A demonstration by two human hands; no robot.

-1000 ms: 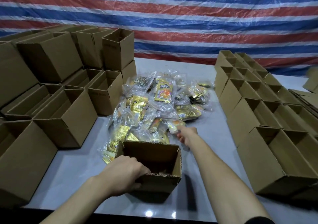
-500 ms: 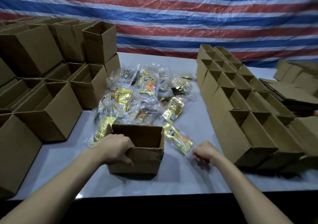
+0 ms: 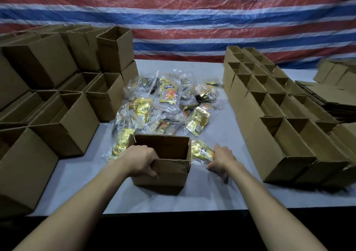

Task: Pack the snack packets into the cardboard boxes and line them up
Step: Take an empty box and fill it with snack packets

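An open cardboard box (image 3: 163, 175) stands at the near middle of the table. My left hand (image 3: 141, 161) grips its near-left rim, fingers curled over the edge. Just right of the box lies a gold snack packet (image 3: 202, 151) in clear wrap, and my right hand (image 3: 223, 159) pinches its right edge low over the table. Behind the box is a loose pile of snack packets (image 3: 165, 100). I cannot see the inside bottom of the box.
Several open cardboard boxes (image 3: 63, 119) are stacked along the left side. Rows of open boxes (image 3: 277, 127) line the right side, with flat folded cartons (image 3: 327, 96) behind them. A striped tarp hangs at the back. The table's front edge (image 3: 173, 210) is close to me.
My right hand took a packet from the pile and drew it back to the right side of the box. My left hand has kept its grip on the box rim.
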